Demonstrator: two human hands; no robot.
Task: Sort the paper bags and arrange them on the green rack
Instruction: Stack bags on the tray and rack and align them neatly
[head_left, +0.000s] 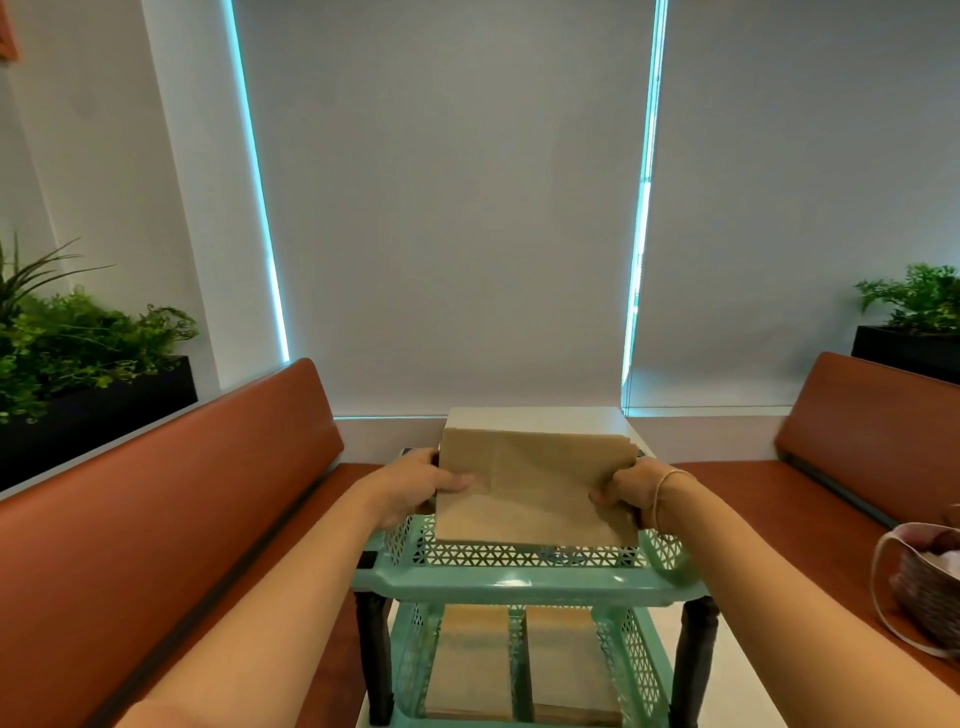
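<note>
Fingers (457, 480) of left hand (415, 486) curl round the left edge of a flat stack of brown paper bags (535, 488); right hand (623, 491) grips its right edge, thumb on the near face. Stack stands upright, lower edge in the green rack (519, 577) top tier. Lower tier: two more bag piles (519, 660) lying flat, side by side. Rack sits on a white surface (748, 691) between orange benches (171, 509).

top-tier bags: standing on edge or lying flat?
Standing on edge. The paper bags rise upright above the green rack rim, left hand and right hand gripping their sides.
</note>
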